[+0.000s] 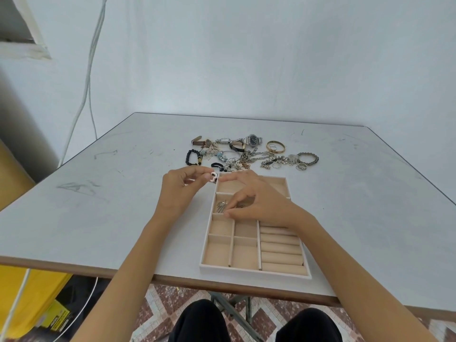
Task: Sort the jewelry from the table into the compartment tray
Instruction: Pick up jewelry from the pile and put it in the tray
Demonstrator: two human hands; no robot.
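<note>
Our left hand [182,188] pinched a small silver ornament [213,177] between thumb and forefinger, just off the tray's [254,273] far left corner. Our right hand [261,203] reached over the tray, thumb and forefinger closed on a fan-shaped earring [220,206] in a left-column compartment. The jewelry pile [251,156] lay beyond the tray's far edge, and bare table [98,206] spread to its left.

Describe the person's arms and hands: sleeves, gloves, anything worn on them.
The left forearm and right forearm are bare up to the frame edge; no sleeves show. The left hand and right hand wear no gloves, and no watch, bracelet or ring is visibly worn on wrists or fingers.
</note>
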